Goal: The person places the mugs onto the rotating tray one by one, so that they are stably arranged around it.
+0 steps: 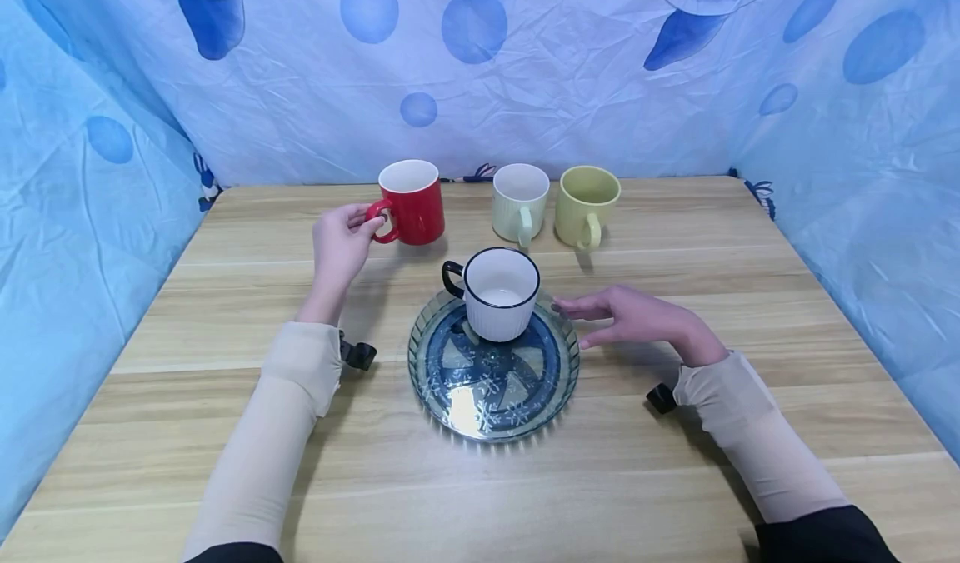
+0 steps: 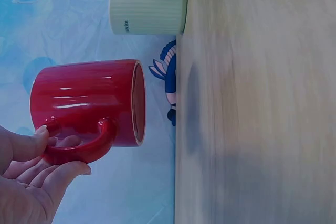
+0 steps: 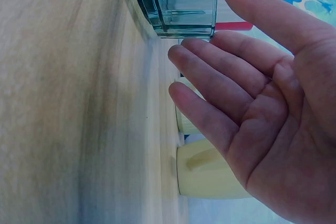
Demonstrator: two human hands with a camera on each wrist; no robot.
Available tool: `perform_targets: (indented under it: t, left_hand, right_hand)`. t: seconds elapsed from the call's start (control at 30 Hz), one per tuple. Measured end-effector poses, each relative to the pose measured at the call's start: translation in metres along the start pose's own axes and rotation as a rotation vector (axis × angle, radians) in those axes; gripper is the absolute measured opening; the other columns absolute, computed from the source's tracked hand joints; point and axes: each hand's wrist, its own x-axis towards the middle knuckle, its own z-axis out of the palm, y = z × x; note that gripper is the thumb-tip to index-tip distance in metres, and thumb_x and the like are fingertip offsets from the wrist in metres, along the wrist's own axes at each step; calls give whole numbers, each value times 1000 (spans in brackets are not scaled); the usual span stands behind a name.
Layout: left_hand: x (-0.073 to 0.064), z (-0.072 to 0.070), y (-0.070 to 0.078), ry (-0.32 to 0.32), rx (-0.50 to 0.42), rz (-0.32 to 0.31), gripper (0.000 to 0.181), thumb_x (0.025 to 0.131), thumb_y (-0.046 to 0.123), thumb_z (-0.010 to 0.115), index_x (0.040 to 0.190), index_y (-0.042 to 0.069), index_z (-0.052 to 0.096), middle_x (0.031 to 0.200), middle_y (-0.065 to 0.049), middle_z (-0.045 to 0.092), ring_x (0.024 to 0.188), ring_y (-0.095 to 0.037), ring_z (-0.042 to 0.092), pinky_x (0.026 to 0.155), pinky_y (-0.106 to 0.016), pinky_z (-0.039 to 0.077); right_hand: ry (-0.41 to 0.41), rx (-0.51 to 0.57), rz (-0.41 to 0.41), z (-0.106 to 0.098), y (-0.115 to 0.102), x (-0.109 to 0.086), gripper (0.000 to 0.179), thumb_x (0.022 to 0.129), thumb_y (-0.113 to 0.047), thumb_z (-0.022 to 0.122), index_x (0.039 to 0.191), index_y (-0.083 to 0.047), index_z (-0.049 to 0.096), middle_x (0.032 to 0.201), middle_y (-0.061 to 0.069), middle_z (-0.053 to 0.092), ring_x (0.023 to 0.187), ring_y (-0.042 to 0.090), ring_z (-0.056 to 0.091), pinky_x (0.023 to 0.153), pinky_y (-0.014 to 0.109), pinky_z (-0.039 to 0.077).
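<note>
My left hand (image 1: 341, 242) pinches the handle of a red mug (image 1: 420, 213) with a white inside, at the back left of the table. In the left wrist view that red mug (image 2: 84, 98) is upright and raised a little off the tabletop. A white mug (image 1: 498, 317) with a black rim and black handle stands on the back part of a round blue-green glass plate (image 1: 487, 417). At the plate's right side is my right hand (image 1: 637, 317), holding nothing. Its fingers (image 3: 210, 77) are extended beside the glass edge; whether they touch it I cannot tell.
Behind the plate stand a pale green ribbed mug (image 1: 517, 205) and a yellow-green mug (image 1: 585, 205), handles towards me. The wooden table (image 1: 675, 480) ends at a blue patterned cloth (image 1: 315, 105) at the back and sides.
</note>
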Motion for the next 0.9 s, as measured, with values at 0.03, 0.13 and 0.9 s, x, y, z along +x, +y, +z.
perform_targets:
  t: [0.03,0.13,0.9]
  left_hand:
    - [-2,-2,0,2,-5,0,35,93,16,65,122,-2,64,122,-20,67,116,-27,64,98,-38,54]
    - [-7,-7,1,5,-15,4,36,93,17,65,123,-2,64,123,-20,66,116,-27,64,97,-37,54]
    - [-39,-33,6,-32,-19,27,38,91,21,67,123,0,65,121,-19,68,111,-26,67,93,-27,54]
  right_hand:
    - [0,1,0,0,0,0,68,85,-26,73,143,-3,44,145,15,49,130,32,52,110,47,40]
    - [-2,2,1,0,0,0,69,85,-26,73,143,-3,44,145,15,48,130,32,52,110,47,40]
    - [-2,-6,-3,0,2,0,69,86,-28,72,143,-4,43,145,15,48,129,33,53,109,48,42]
